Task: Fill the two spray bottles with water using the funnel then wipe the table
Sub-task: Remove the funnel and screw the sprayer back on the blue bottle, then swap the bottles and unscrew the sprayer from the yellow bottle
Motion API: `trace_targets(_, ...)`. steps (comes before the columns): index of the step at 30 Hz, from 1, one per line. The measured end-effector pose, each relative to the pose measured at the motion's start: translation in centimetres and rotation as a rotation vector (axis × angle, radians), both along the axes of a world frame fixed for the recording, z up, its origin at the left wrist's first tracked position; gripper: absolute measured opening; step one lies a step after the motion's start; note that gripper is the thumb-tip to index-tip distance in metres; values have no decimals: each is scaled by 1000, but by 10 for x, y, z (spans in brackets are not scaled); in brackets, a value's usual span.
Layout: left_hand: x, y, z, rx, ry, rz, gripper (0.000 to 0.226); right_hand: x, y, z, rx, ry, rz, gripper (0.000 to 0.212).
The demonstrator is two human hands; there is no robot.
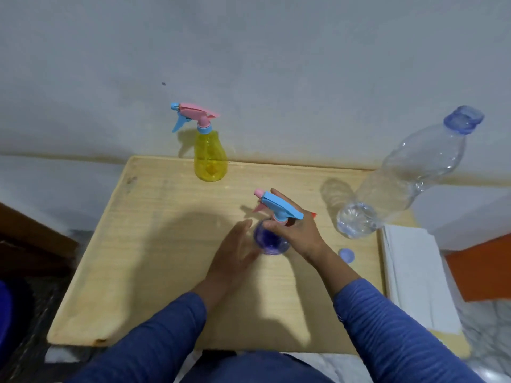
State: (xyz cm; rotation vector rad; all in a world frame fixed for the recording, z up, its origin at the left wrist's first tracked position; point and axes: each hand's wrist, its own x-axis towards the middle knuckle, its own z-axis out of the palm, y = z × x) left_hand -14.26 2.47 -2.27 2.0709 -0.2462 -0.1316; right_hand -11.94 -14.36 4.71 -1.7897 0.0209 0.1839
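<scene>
Purple bottle [270, 241] upright mid-desk [154, 244]; right hand [297, 230] grasping its blue sprayer [280, 207], left hand [237, 248] flat against its side, fingers loose. Yellow bottle [210, 156] at far edge. Water bottle [401, 178], cap [346, 255], cloth [414, 272] to right.

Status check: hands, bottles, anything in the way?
Right hand gripping purple spray bottle at its neck; left hand open beside it. Yellow spray bottle standing apart, sprayer on. Nothing in the way.

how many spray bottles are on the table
2. The yellow spray bottle stands at the table's far edge near the wall. The purple spray bottle stands mid-table, the right hand on its neck and the left hand beside it.
</scene>
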Motion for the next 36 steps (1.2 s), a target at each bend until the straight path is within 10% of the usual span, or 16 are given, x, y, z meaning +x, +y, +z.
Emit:
trace_targets(8,22,-13,-3,0,104,-92,63,-45,13,-28,-295,-104,-311,46)
trace_targets(36,124,-40,49,-285,-4,301,65,96,34,15,81,-23,-646,34)
